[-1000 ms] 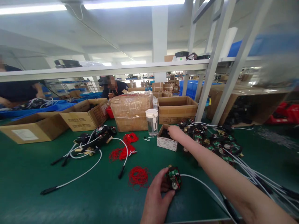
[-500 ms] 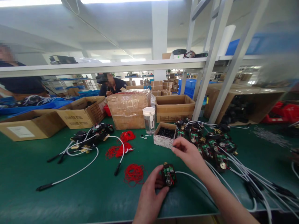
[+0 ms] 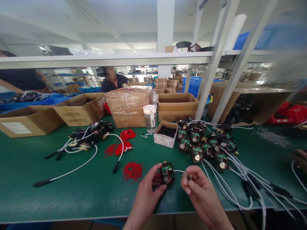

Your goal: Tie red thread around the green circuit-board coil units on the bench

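My left hand point(image 3: 150, 188) grips a small black housing with a green circuit board point(image 3: 167, 172) by its left side, above the green table. Red wires and a round metal part show on its face, and a white cable point(image 3: 179, 171) leaves its right side. Right of it, my right hand point(image 3: 200, 188) pinches a small black part point(image 3: 189, 177) between thumb and fingers; its exact kind is too small to tell. Beyond both hands stands a small open carton point(image 3: 165, 140) filled with similar-looking black pieces.
Several wired circuit-board units point(image 3: 198, 153) are heaped at right, their white cables trailing to the front edge. Red wire bundles point(image 3: 132, 171) lie at left beside another heap of units point(image 3: 96, 132). A plastic cup point(image 3: 150, 118) and cardboard boxes point(image 3: 129, 107) stand behind. Another person's hand point(image 3: 301, 157) shows far right.
My right hand has come back from beside the small carton toward the housing, with a black part in its fingertips. My left hand keeps its hold. The view has tipped slightly downward.
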{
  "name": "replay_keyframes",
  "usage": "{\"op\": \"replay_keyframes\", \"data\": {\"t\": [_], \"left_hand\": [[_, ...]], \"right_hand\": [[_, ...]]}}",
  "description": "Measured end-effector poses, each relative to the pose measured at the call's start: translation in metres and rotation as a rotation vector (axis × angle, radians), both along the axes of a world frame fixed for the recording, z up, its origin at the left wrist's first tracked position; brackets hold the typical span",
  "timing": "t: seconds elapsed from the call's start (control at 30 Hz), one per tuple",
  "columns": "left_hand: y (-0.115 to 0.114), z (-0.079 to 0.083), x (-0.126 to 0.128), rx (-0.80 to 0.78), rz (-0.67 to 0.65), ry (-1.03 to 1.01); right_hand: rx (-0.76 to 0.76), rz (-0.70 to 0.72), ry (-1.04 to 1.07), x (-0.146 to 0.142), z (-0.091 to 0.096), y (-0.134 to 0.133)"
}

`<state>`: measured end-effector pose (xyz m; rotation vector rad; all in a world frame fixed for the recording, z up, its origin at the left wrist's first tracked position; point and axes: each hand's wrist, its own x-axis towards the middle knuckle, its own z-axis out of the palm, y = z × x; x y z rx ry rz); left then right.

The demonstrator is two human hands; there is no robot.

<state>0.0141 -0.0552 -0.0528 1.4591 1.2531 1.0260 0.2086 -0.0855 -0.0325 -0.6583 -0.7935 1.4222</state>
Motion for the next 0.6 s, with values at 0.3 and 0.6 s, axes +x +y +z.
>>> {"op": "replay_keyframes", "data": {"t": [0.3,0.6], "left_hand": [[0.000,0.001,0.000,-0.009,0.000,0.008],[0.000,0.003,0.001,-0.001,-0.005,-0.013]], "right_hand": [[-0.013,-0.081,-0.161,-0.005,0.002,-0.001],[-0.034,-0.080,-0.445,-0.002,-0.012,0.002]]}}
